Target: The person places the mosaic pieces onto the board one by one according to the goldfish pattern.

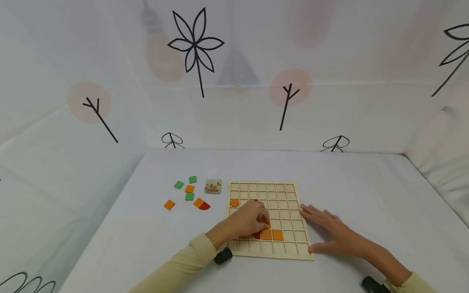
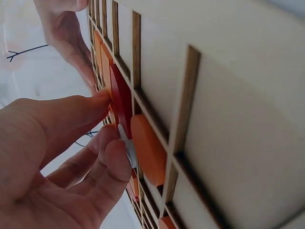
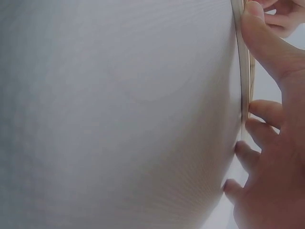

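One orange tile (image 1: pixel 268 224) pinched in left grip (image 1: pixel 247 219), nearly closed; right grip (image 1: pixel 336 235) spread, touching grid board (image 1: pixel 291 246); small card (image 1: pixel 213 186) print illegible.

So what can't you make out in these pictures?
Head: what lies under the left hand on the wooden grid board; the hand covers it.
Head: details on the small patterned card; too small.
Left wrist: shape of the lowest orange piece; cut by the bottom edge.
Right wrist: the wooden grid board's face; seen nearly edge-on.

Left hand (image 1: pixel 242 221) over board (image 1: pixel 289 214), far rows (image 1: pixel 262 187) free
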Demonstrator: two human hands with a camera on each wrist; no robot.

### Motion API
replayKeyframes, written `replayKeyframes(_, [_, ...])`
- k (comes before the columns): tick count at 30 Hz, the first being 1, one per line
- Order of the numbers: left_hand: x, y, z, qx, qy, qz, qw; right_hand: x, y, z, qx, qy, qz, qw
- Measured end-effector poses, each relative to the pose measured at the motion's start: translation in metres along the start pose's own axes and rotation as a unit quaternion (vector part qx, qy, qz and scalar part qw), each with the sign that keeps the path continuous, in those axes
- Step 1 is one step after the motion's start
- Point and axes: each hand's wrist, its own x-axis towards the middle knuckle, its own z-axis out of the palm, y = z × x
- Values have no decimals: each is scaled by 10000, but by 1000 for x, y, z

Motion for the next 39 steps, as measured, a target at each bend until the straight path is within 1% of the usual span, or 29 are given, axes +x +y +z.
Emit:
replayKeyframes(2, [0, 0, -1, 57, -5, 16, 10000, 0, 0, 0, 21, 14, -13, 10000])
replayKeyframes(6, [-2, 1, -2, -14, -9, 33, 10000, 0, 0, 0, 41, 36, -12, 10000])
replayKeyframes(11, [-11, -2, -3, -142, 131, 100, 9998, 1, -1, 0, 98, -16, 101, 9999])
replayKeyframes(14, [-19, -3, -7, -170, 223, 28, 9996, 1, -2, 0, 113, -48, 133, 9998])
replayKeyframes(19, [-36, -10, -17, -448, 384, -324, 9977, 0, -2, -1, -34, 40, -23, 10000])
replayKeyframes(21, [-43, -15, -21, -574, 489, -455, 9961, -1, -3, -1, -49, 66, -62, 9999])
replayKeyframes(25, [-60, -28, -27, -748, 789, -558, 9925, -1, -3, -2, 10, 2, -23, 10000])
replayKeyframes(27, [-69, -35, -29, -762, 931, -640, 9907, -1, -3, -1, 17, -9, -18, 10000])
replayKeyframes(31, [-86, -50, -33, -587, 1158, -873, 9877, 0, -2, -1, -59, 39, -125, 9999])
replayKeyframes(33, [-95, -57, -37, -486, 1294, -925, 9861, 0, -2, -1, -90, 62, -187, 9998])
replayKeyframes(37, [-109, -71, -47, -406, 1542, -1053, 9816, 0, -2, -2, -129, 78, -236, 9996])
replayKeyframes(39, [-115, -78, -53, -386, 1597, -1154, 9796, 0, -2, -2, -141, 93, -260, 9995])
